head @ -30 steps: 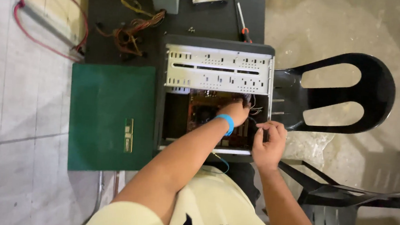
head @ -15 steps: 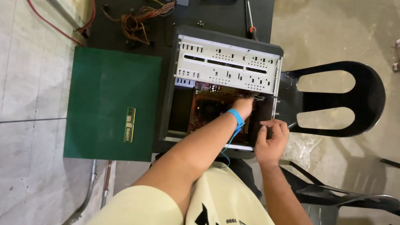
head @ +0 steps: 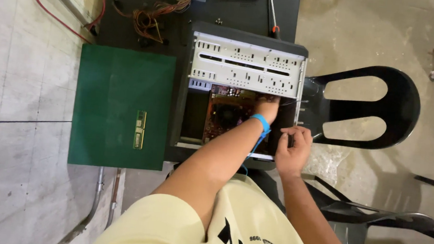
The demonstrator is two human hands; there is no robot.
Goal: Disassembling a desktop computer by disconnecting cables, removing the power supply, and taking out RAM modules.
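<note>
The open computer case [head: 240, 93] lies flat on the dark counter [head: 133, 2], its circuit board [head: 225, 112] inside. Left hand [head: 267, 108] reaches deepest, onto the board's far edge under the drive cage; can't tell its grip. Right hand [head: 292, 151] sits at the case's right wall, fingers pinched on thin wires.

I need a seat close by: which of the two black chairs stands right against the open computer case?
The black chair with two long openings in its backrest, touching the computer case on its right side. The other black chair sits lower in view, beside the person.

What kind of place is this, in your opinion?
Probably an informal computer repair corner: an open grey desktop computer case on a black table, a loose tangle of orange wires, and a black plastic chair on bare concrete.
</note>
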